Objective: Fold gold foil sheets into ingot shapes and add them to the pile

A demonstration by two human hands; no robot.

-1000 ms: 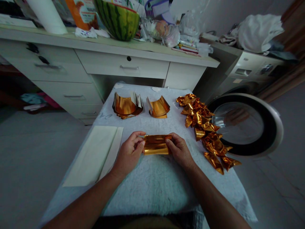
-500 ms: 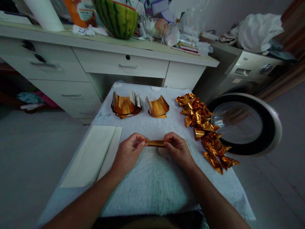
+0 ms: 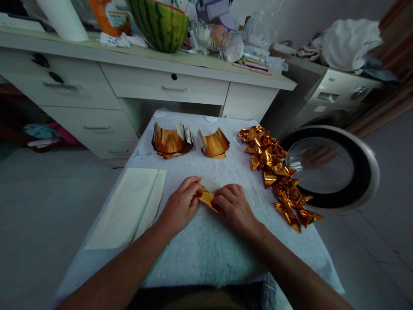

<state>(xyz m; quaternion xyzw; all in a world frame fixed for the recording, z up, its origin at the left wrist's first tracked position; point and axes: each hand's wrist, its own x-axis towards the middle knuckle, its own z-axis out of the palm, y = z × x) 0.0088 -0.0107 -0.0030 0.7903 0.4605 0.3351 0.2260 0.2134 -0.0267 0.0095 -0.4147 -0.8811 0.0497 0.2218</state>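
Between my two hands, over the middle of the cloth-covered table (image 3: 200, 254), is a narrow folded strip of gold foil paper (image 3: 206, 197). My left hand (image 3: 184, 201) pinches its left end, with fingers curled over it. The other end is in my right hand (image 3: 231, 206), whose fingers close down on it. The strip slants, its right end nearer to me. Beyond the hands lie a larger stack of curved gold foil sheets (image 3: 170, 141) and a smaller stack of gold foil sheets (image 3: 215, 143). Several folded gold foil pieces (image 3: 271, 165) form a row at the right.
Folded pale paper (image 3: 124, 206) lies on the table's left side. Close to the right edge stands the open round washing machine door (image 3: 368, 172). A white desk (image 3: 171, 88) behind carries a cut watermelon (image 3: 161, 28), plastic bags and other clutter.
The foil strip has turned from level to slanting, its right end now lower. Both hands have rolled over, with the backs of the fingers more on top; the right hand has shifted slightly left.
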